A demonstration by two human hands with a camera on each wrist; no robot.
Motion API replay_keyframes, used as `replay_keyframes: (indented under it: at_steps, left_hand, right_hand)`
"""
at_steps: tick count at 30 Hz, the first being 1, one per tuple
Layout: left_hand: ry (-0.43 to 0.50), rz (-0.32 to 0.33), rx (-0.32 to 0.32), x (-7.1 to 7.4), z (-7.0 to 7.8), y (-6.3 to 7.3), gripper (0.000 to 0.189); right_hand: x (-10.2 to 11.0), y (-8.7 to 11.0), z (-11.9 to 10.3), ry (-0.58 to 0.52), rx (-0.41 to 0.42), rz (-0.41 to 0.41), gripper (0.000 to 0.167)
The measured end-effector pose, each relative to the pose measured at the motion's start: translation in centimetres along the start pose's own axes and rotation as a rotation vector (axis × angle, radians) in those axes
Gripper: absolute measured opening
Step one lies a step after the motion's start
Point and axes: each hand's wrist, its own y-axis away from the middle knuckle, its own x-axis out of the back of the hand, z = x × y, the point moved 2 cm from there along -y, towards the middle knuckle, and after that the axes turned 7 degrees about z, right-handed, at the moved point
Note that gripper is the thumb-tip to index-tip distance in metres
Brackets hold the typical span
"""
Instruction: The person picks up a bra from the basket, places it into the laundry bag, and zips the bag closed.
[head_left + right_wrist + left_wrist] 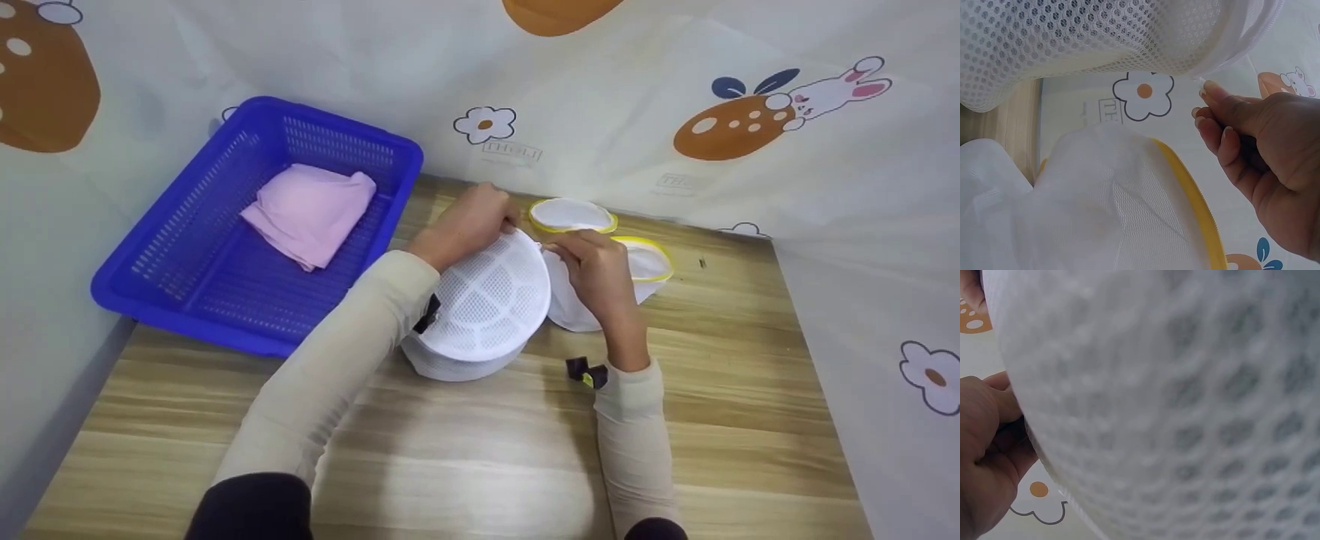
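Note:
A round white mesh laundry bag (491,300) stands on the table with its mesh lid tilted towards me. My left hand (476,221) grips its far edge; the left wrist view has mesh across most of it, with the left fingers (1002,402) curled at the edge. To the right, my right hand (602,274) pinches a small white tab, which looks like a zipper pull (1199,81), at the bag's rim. Behind the right hand is a white bag with a yellow-trimmed rim (577,311), partly covered by that hand.
Another yellow-rimmed white bag (574,215) sits farther back by the wall. On the left stands a blue plastic basket (172,315) holding a folded pink cloth (311,210). A patterned sheet (600,135) hangs behind the wooden table (735,420) and along its sides.

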Motion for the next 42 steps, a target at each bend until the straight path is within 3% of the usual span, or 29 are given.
replay_keyframes:
  at_steps: [6,24,36,42]
  left_hand:
    - [-0.029,-0.006,-0.004,0.16,0.29,-0.17,0.018]
    - [0.027,0.022,0.006,0.17,-0.12,-0.03,0.023]
    - [-0.003,-0.002,0.121,0.49,-0.58,0.04,0.02]
    - [0.062,0.001,0.181,0.48,-0.5,0.63,0.021]
  right_hand:
    - [0.12,-0.13,0.08,0.005,0.007,0.009,0.006]
    - [0.12,-0.02,0.15,-0.002,-0.006,-0.003,0.007]
    - [0.21,-0.16,0.28,0.008,-0.003,-0.005,0.007]
    - [-0.03,0.01,0.63,0.02,-0.047,0.002,0.008]
